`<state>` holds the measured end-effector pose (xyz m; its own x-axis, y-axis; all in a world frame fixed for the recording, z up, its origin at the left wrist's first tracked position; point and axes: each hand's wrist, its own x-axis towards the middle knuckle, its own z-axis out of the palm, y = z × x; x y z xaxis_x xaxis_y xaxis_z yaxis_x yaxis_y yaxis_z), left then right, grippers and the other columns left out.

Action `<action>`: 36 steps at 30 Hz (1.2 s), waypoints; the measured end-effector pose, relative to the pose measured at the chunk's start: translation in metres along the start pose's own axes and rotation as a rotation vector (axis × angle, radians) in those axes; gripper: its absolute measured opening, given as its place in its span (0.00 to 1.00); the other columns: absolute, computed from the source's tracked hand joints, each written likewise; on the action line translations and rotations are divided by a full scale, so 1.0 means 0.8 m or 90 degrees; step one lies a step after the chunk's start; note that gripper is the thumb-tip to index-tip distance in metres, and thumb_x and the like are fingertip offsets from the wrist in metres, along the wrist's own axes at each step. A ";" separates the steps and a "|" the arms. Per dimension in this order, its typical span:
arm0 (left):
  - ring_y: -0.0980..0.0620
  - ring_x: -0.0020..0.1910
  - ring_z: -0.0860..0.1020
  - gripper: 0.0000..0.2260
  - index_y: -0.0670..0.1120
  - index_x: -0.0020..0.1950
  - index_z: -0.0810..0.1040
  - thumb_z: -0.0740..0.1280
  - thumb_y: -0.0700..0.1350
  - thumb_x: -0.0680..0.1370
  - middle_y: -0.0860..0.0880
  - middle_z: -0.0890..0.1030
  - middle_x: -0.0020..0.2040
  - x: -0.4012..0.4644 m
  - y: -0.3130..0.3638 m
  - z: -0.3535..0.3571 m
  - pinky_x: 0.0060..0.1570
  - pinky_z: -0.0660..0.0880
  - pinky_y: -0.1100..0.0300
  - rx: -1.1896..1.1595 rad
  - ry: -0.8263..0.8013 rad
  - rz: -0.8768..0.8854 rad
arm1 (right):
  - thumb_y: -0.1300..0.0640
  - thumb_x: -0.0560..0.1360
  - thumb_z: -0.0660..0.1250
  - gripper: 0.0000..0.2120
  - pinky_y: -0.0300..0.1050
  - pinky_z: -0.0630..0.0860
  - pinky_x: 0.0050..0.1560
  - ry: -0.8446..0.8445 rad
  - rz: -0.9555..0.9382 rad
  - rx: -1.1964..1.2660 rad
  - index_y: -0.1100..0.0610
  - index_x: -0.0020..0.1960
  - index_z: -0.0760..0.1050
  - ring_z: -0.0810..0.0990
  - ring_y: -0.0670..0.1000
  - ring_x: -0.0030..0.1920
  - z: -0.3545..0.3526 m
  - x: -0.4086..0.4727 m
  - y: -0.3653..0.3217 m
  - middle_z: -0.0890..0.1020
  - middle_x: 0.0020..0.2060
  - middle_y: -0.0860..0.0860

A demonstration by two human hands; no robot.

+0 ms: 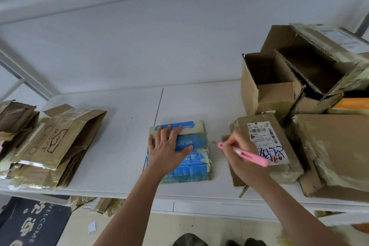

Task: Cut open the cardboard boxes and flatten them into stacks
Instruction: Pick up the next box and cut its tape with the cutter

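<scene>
- Left hand [169, 146] presses flat on blue box [179, 152], grip released.
- Right hand [237, 152], at 3 o'clock, grasps pink cutter [245, 154].
- Risk: blade slipping toward spread fingers.

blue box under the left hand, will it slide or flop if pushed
The blue box lies low and flat on the smooth white table, so it would probably slide, not tip. Its taped, creased cardboard looks fairly stiff and likely light. The left hand presses it flat.

White table [119, 166], pale wall [159, 46], welcome mat [30, 223]
</scene>
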<state>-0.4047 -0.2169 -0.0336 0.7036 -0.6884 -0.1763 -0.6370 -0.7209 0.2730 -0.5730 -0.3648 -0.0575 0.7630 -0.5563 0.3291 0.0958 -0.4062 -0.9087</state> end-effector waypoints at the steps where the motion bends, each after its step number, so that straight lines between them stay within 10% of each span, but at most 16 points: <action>1: 0.50 0.79 0.41 0.32 0.59 0.78 0.52 0.57 0.67 0.77 0.52 0.51 0.79 -0.001 0.001 0.000 0.75 0.37 0.45 -0.001 0.006 0.002 | 0.43 0.77 0.62 0.17 0.47 0.75 0.26 0.041 0.011 0.007 0.58 0.44 0.68 0.77 0.55 0.31 -0.004 0.008 0.001 0.77 0.34 0.57; 10: 0.51 0.78 0.49 0.22 0.62 0.70 0.68 0.61 0.63 0.77 0.53 0.61 0.73 -0.007 -0.009 -0.004 0.77 0.41 0.47 -0.097 0.103 0.060 | 0.59 0.82 0.61 0.05 0.40 0.75 0.36 0.046 0.031 -0.059 0.59 0.49 0.66 0.82 0.40 0.44 0.046 0.070 0.015 0.81 0.43 0.52; 17: 0.40 0.63 0.66 0.33 0.46 0.68 0.65 0.75 0.57 0.71 0.45 0.63 0.60 -0.004 0.003 -0.040 0.63 0.67 0.48 -0.137 0.042 -0.268 | 0.62 0.80 0.62 0.09 0.39 0.69 0.23 0.107 -0.040 -0.011 0.52 0.44 0.67 0.75 0.48 0.27 0.054 0.022 -0.004 0.73 0.29 0.51; 24: 0.38 0.67 0.68 0.23 0.41 0.68 0.67 0.64 0.53 0.79 0.38 0.72 0.66 0.021 0.048 -0.024 0.67 0.65 0.46 -0.059 0.008 -0.284 | 0.57 0.81 0.63 0.10 0.53 0.82 0.39 0.054 0.075 0.094 0.62 0.46 0.68 0.85 0.59 0.43 0.021 0.028 0.014 0.77 0.39 0.62; 29: 0.38 0.69 0.65 0.34 0.39 0.69 0.67 0.57 0.64 0.75 0.36 0.66 0.69 0.026 0.057 -0.022 0.68 0.63 0.43 -0.128 0.031 -0.322 | 0.61 0.81 0.62 0.07 0.38 0.73 0.28 -0.014 0.098 0.114 0.63 0.47 0.69 0.86 0.51 0.38 0.033 0.020 -0.002 0.79 0.36 0.61; 32: 0.38 0.70 0.65 0.46 0.42 0.73 0.56 0.68 0.70 0.68 0.39 0.61 0.71 0.015 0.058 -0.015 0.67 0.65 0.44 -0.073 0.013 -0.281 | 0.61 0.81 0.62 0.06 0.46 0.78 0.31 0.071 0.092 0.098 0.62 0.47 0.69 0.86 0.51 0.38 0.035 0.031 -0.003 0.81 0.39 0.58; 36: 0.43 0.72 0.60 0.44 0.46 0.74 0.54 0.77 0.50 0.66 0.47 0.58 0.72 0.010 0.038 -0.027 0.71 0.59 0.44 0.033 -0.046 -0.083 | 0.56 0.81 0.62 0.08 0.50 0.82 0.37 0.131 0.057 0.061 0.61 0.50 0.69 0.86 0.51 0.43 0.013 0.049 0.001 0.83 0.43 0.53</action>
<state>-0.4120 -0.2424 -0.0066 0.7582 -0.5907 -0.2759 -0.5580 -0.8068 0.1940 -0.5360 -0.3797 -0.0482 0.6260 -0.7268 0.2825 0.1013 -0.2833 -0.9537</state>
